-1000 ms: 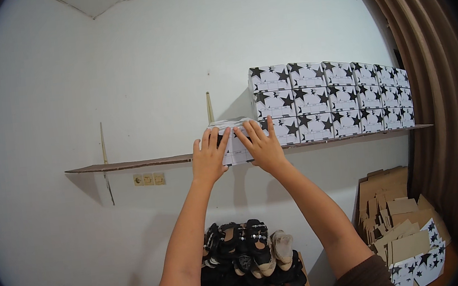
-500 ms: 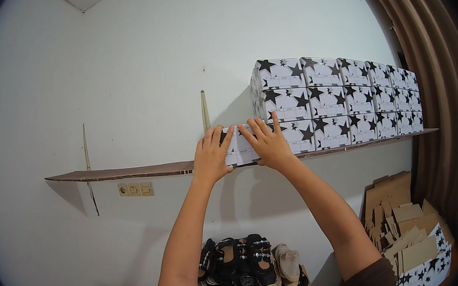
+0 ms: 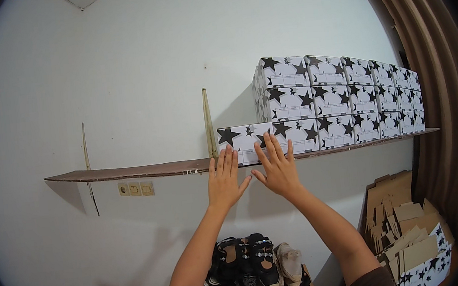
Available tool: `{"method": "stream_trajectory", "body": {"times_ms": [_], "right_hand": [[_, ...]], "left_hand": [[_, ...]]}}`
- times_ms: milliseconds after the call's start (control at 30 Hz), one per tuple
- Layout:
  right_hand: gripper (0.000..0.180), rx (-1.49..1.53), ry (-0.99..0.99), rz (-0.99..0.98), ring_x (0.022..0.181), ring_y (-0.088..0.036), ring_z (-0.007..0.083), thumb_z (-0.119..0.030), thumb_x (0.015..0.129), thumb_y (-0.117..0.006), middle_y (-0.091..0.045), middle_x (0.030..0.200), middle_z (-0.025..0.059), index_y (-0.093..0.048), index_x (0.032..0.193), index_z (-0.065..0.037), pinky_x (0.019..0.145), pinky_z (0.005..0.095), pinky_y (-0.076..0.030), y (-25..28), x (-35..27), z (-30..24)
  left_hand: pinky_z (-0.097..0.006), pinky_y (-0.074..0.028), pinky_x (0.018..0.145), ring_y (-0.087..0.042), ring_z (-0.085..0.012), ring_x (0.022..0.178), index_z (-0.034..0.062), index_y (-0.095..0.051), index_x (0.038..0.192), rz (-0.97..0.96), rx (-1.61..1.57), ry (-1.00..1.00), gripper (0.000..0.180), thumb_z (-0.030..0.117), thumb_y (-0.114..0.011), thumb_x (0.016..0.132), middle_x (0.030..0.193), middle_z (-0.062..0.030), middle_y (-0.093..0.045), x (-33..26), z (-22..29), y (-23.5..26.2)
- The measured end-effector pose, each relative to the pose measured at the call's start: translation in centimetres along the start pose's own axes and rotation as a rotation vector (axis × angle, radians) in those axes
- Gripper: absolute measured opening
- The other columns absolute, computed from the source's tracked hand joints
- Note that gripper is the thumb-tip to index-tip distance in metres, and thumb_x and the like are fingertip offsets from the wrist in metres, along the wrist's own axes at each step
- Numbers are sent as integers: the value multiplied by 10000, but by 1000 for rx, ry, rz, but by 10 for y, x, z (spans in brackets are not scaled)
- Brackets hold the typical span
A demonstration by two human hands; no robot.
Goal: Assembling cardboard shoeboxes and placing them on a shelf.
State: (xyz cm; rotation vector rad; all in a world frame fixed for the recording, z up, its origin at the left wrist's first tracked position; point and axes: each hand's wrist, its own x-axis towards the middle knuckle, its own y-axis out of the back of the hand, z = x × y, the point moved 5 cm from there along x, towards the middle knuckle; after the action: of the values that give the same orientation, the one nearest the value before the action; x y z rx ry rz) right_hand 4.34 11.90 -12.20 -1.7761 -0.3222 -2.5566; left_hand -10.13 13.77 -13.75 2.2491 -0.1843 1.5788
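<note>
At the left end of the bottom row of boxes, a white shoe box with black stars (image 3: 245, 137) rests on the brown wall shelf (image 3: 126, 171). It stands beside a stack of matching star-print boxes (image 3: 292, 103), three rows high. My left hand (image 3: 224, 181) has its fingers spread, tips at the lower front of the end box. My right hand (image 3: 277, 168) is also spread, its fingertips before the joint between that box and its neighbour. Neither hand holds anything; whether the fingertips touch the boxes I cannot tell.
Below the shelf, black shoes and sandals (image 3: 252, 258) are piled up. Flat brown cardboard pieces (image 3: 402, 220) lean at the lower right, near a brown curtain (image 3: 430, 38). A shelf bracket (image 3: 208, 120) rises behind the shelf, and wall sockets (image 3: 135, 189) sit beneath it.
Both hands have come off the top and sides of the end box and lowered in front of it, fingers spreading. The box now stands on the shelf against the stack.
</note>
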Motion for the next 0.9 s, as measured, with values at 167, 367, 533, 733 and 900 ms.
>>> {"method": "stream_trajectory", "body": {"times_ms": [167,367,533,733,900], "right_hand": [[677,-81,-132,-43,1378,-231,253,-499,847,-504,-241,1490,130,-349,1403,-148,1080,581,-103,-20,-18,-6],[599,-63,-131,-33,1279,-381,256,-491,871,-481,-400,1394,136,-424,1359,-149,1065,592,-146,-32,-22,-3],[536,22,-159,-169,1212,-441,256,-456,883,-474,-483,1315,127,-445,1343,-183,1042,595,-206,-23,-12,4],[498,25,-186,-217,1213,-447,266,-327,875,-502,-502,1295,117,-426,1350,-198,1041,566,-246,12,-36,1],[442,18,-269,-373,1085,-543,295,-216,836,-519,-584,1173,119,-497,1273,-154,991,545,-329,70,-130,-8]], "left_hand": [[-424,-227,1093,-233,-305,1372,-19,-285,1399,44,-174,51,756,447,-531,857,1487,-177,-223,-3,-4,-12],[-438,-255,1077,-333,-274,1325,-22,-421,1319,-73,-218,-66,629,424,-504,884,1442,-173,-326,6,-9,-33],[-471,-277,1049,-446,-254,1229,43,-536,1224,-93,-205,-1,530,438,-516,871,1338,-139,-472,19,-6,-31],[-490,-251,1058,-444,-266,1223,68,-570,1182,-104,-104,48,442,373,-531,864,1265,-121,-531,4,27,-10],[-493,-256,1054,-464,-278,1200,69,-586,1151,-216,-234,82,374,271,-549,838,1199,-119,-563,-75,121,14]]}}
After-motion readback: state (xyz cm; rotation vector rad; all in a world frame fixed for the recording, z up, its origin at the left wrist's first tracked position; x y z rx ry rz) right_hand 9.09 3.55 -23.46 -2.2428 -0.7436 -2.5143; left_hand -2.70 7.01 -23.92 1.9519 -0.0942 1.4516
